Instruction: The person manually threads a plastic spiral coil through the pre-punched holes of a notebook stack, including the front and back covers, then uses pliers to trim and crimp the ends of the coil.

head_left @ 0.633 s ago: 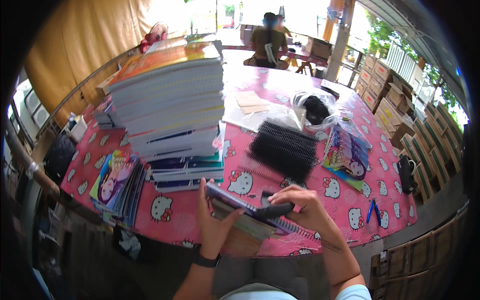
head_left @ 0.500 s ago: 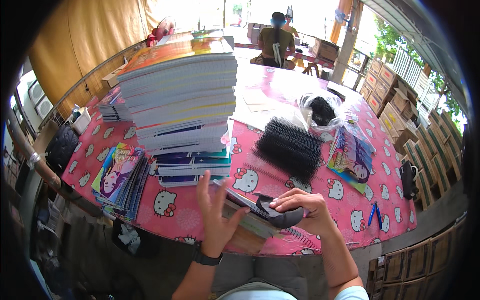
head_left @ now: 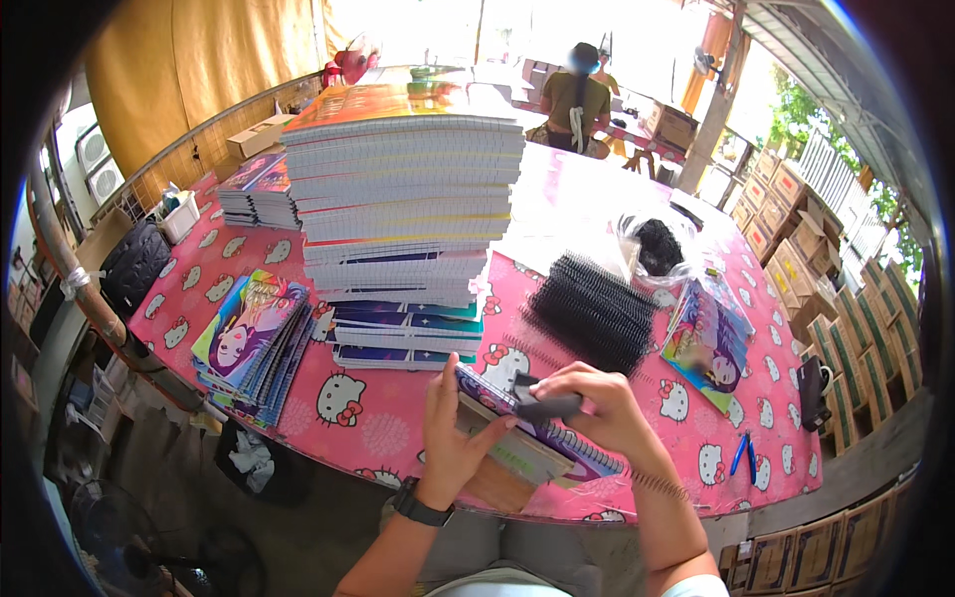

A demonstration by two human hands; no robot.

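Observation:
A notebook (head_left: 597, 460) with a dark spiral coil along its upper edge leans on a wooden block (head_left: 497, 485) at the table's near edge. At its left end, my left hand (head_left: 453, 438) grips it, thumb across the front. My right hand (head_left: 597, 406) is closed on a dark grey curved pad (head_left: 545, 402), pressed to the coiled edge. Past the notebook's right end a loose length of coil (head_left: 659, 486) sticks out beneath my right wrist. I cannot make out the pad's exact kind.
A tall stack of notebooks (head_left: 398, 219) rises behind my left hand. Coiled notebooks lie left (head_left: 249, 343) and right (head_left: 708, 348). Black coils (head_left: 594, 310) are piled mid-table, near a plastic bag (head_left: 659, 249). Blue-handled pliers (head_left: 743, 453) lie right. A person (head_left: 575, 104) sits far off.
My right hand and the pad have shifted a little along the coiled edge. More of the coil now sits in the notebook's edge. My left fingers have drawn together around its end.

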